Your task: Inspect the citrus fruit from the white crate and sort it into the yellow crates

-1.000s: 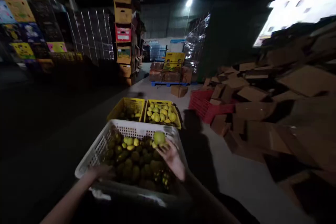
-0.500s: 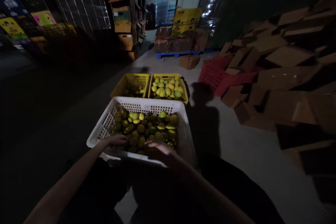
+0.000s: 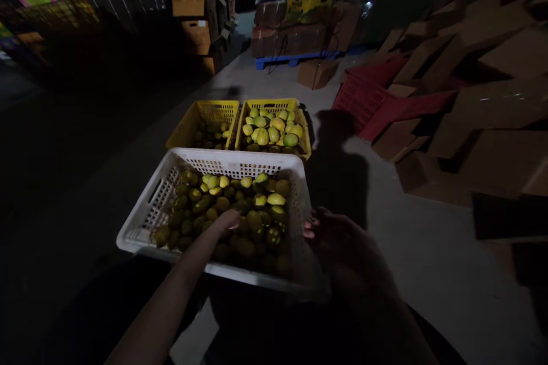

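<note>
A white plastic crate stands in front of me, holding many yellow-green fruits whose exact kind I cannot tell. My left hand reaches in over the middle of the fruit. Its fingers look curled and close together, and what they hold, if anything, is hidden. Beside the crate's right wall is my right hand, mostly in shadow. Its fingers are loosely bent and apart, with no fruit visible in them.
Two yellow crates stand just behind the white one: the left crate with fewer fruits, the right crate fuller. A red crate and heaped cardboard boxes lie to the right. Farther back is a blue pallet with boxes.
My right hand has moved from above the fruit to the right, past the crate's right side. My left hand has shifted right, deeper over the fruit. The view has tilted down.
</note>
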{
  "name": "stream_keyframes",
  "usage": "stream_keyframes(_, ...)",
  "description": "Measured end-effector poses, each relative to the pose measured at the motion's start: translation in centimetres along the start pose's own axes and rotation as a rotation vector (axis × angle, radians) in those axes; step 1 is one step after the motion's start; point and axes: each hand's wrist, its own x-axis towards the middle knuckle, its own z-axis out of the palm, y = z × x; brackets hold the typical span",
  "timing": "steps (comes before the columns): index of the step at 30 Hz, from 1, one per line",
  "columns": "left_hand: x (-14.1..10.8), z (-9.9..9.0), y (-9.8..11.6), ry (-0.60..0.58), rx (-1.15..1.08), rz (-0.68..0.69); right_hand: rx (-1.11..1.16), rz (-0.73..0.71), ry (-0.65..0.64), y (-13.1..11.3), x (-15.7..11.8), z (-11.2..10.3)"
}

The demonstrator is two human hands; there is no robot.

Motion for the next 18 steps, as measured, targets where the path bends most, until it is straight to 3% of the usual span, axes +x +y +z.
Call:
stream_keyframes(3,2.0,1.0,0.4,0.047,0.044,-0.065,0.004,-0.020,-0.012,0.8,0.4,-0.9)
stream_keyframes(7,3.9,2.0,0.6,0.070,0.092,-0.147,0.011,-0.063,0.091,1.1,0.8,-2.3)
stream_keyframes(18,7.9,0.9,1.2,0.007,0.128,-0.065,0.033,0.178,0.146,0.8,1.8,-2.8)
